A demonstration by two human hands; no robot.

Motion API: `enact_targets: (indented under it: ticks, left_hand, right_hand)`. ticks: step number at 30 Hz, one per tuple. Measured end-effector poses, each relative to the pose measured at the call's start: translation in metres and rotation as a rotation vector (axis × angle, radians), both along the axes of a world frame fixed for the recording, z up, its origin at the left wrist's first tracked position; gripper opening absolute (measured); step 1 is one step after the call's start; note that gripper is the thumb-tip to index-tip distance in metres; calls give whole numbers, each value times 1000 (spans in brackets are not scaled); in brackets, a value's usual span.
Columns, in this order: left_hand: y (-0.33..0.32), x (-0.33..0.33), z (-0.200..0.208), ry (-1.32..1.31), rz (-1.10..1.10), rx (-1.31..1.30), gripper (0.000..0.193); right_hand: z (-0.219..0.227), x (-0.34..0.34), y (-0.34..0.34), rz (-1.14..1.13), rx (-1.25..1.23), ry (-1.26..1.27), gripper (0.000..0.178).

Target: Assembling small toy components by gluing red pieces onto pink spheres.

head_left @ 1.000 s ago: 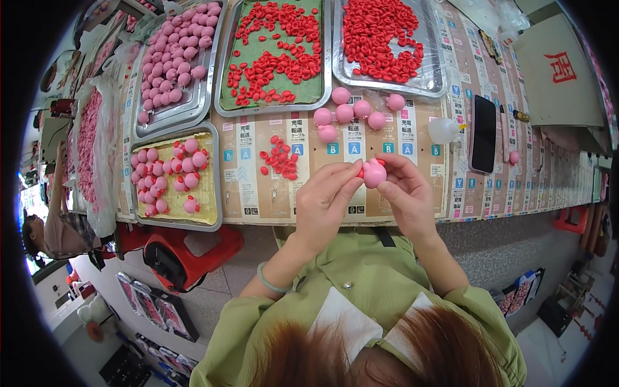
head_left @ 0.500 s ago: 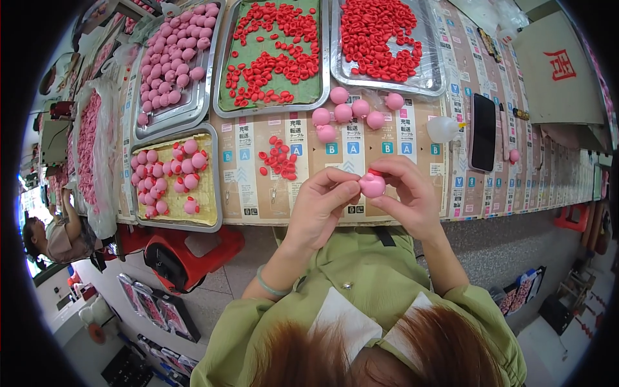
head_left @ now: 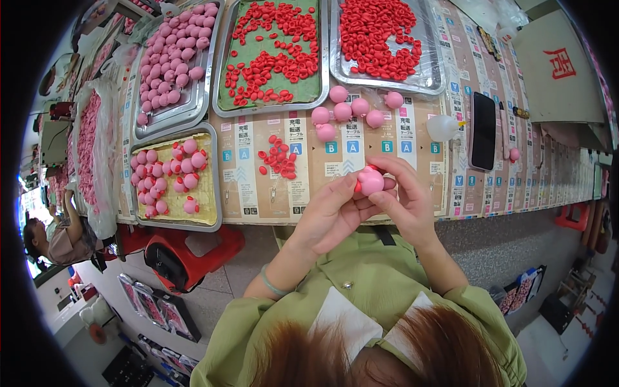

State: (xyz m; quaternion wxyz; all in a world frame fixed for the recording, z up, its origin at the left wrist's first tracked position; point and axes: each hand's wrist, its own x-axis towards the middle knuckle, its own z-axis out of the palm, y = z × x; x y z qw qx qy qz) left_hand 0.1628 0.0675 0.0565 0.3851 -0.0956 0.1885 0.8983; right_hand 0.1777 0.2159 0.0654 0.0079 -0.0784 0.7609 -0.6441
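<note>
Before my chest, just over the table's near edge, my right hand (head_left: 412,203) holds a small pink ball (head_left: 372,183) between thumb and fingers. A small red oval piece (head_left: 358,186) sits on the ball's left side, and more red shows at its top. My left hand (head_left: 330,216), palm partly turned up, has its thumb against the red piece and its fingers under the ball. Several loose red oval pieces (head_left: 280,160) lie on the table left of my hands. Beyond my hands is a group of plain pink balls (head_left: 342,111).
A small tray (head_left: 218,193) at left bears pink balls with red pieces. Larger metal trays hold pink balls (head_left: 169,64), red pieces on green lining (head_left: 274,55) and more red pieces (head_left: 380,39). At right are a white squeeze bottle (head_left: 442,128), a phone (head_left: 483,132) and a box (head_left: 558,68).
The pink ball has been turned, and a red piece now shows on its left side. My left hand has rolled palm-up, its fingers reaching under the ball.
</note>
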Motion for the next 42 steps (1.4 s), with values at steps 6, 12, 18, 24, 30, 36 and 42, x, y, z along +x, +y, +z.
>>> enact_targets:
  ticks: [6,12,18,24,30,36,42]
  left_hand:
    - [-3,2,-4,13,32,9,36]
    - [-3,2,-4,-19,27,-10,36]
    - [-1,3,-3,-46,29,12,36]
    - [8,3,3,-19,74,-64,32]
    - [0,4,5,-59,50,-67,32]
    - [0,8,13,17,17,-174,34]
    - [1,8,15,-4,9,-140,36]
  right_hand:
    - [8,0,-4,-20,42,-71,37]
    - [9,0,-4,-31,60,-53,36]
    - [7,0,-4,-30,60,-32,38]
    - [8,-1,-9,-34,45,-53,44]
    - [4,-2,-5,9,-519,-429,50]
    - [3,-2,-6,21,-653,-401,51]
    - [3,-1,-4,18,-495,-337,51]
